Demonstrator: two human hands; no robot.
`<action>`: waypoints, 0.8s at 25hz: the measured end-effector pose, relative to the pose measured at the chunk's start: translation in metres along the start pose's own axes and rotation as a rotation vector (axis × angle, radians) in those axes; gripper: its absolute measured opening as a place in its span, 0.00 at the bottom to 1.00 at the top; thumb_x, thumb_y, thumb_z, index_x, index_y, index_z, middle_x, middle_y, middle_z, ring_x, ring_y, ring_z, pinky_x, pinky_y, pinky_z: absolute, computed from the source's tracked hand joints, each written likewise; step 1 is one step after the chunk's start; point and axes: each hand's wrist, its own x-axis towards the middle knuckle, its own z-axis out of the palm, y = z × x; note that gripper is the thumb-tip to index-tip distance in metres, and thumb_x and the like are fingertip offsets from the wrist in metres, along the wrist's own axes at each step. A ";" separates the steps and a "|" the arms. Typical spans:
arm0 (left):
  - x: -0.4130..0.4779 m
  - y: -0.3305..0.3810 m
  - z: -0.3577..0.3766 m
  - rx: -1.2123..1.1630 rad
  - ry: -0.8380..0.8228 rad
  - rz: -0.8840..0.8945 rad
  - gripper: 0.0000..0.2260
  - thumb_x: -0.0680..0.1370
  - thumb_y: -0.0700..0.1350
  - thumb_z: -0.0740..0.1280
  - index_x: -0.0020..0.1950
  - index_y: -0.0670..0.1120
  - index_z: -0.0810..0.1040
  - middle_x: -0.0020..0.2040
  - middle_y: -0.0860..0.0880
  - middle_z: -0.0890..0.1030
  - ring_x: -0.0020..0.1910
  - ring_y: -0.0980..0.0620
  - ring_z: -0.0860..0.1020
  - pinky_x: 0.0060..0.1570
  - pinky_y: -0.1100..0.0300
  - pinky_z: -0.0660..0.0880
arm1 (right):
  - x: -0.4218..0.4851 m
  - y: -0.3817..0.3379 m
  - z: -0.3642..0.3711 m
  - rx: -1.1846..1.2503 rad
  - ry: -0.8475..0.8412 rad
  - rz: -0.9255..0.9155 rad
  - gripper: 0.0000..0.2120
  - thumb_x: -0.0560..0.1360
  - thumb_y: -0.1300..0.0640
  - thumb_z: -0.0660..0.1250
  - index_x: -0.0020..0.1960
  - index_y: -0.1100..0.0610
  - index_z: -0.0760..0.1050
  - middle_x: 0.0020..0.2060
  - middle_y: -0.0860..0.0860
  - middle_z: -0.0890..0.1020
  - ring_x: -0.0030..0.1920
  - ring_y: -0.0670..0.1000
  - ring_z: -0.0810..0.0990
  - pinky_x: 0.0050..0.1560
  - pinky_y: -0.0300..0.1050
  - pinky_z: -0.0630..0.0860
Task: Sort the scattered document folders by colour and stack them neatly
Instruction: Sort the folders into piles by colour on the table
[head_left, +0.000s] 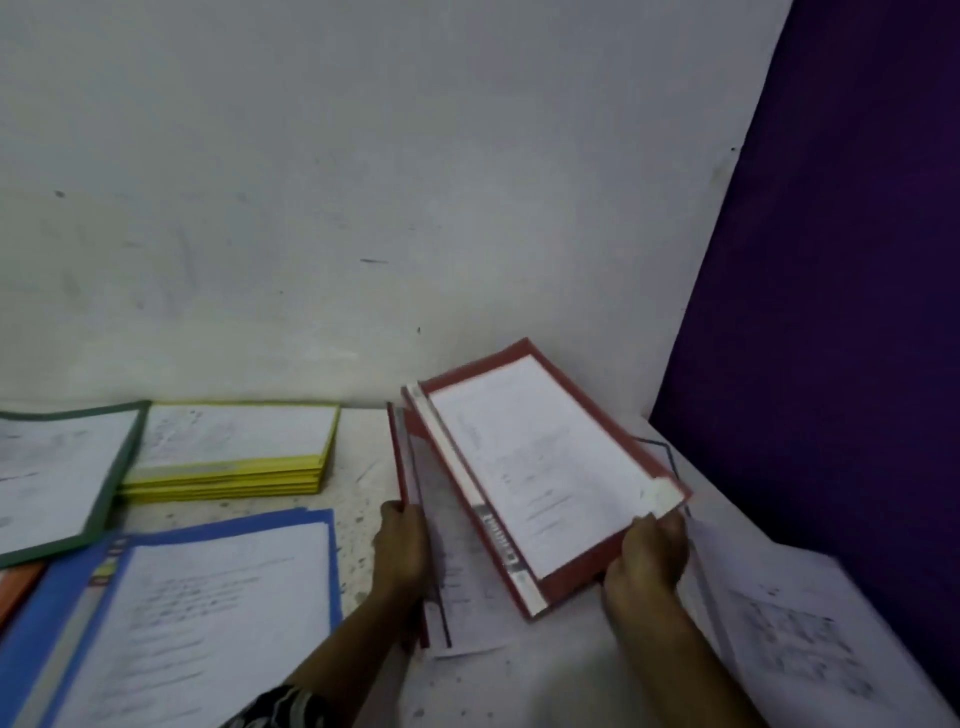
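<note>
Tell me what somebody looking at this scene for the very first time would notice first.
The eye lands first on the upper red folder, lying askew over the lower red folder right of centre, the left hand gripping the lower one's edge and the right hand holding the upper one's near corner. Next come the neat yellow stack against the white wall at left and the deep purple panel filling the right side.
</note>
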 end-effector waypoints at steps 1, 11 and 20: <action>0.000 0.001 0.001 -0.027 0.009 -0.017 0.22 0.82 0.58 0.55 0.62 0.41 0.70 0.60 0.43 0.77 0.54 0.46 0.76 0.61 0.50 0.72 | -0.010 0.017 -0.003 -0.030 -0.021 0.021 0.20 0.79 0.67 0.55 0.65 0.53 0.75 0.56 0.53 0.81 0.50 0.56 0.81 0.52 0.48 0.78; 0.003 0.003 -0.016 -0.055 -0.147 0.024 0.20 0.77 0.41 0.69 0.67 0.47 0.69 0.65 0.43 0.77 0.61 0.43 0.78 0.62 0.43 0.75 | -0.054 0.021 -0.029 -0.126 -0.148 0.034 0.29 0.69 0.73 0.63 0.65 0.51 0.69 0.58 0.55 0.79 0.55 0.58 0.80 0.56 0.61 0.79; -0.052 0.072 -0.102 -0.152 -0.450 0.400 0.11 0.80 0.43 0.64 0.61 0.55 0.74 0.51 0.53 0.85 0.50 0.53 0.84 0.42 0.60 0.81 | -0.075 -0.034 -0.015 -0.132 -0.725 0.062 0.25 0.75 0.49 0.68 0.71 0.52 0.70 0.62 0.54 0.81 0.59 0.56 0.81 0.60 0.53 0.76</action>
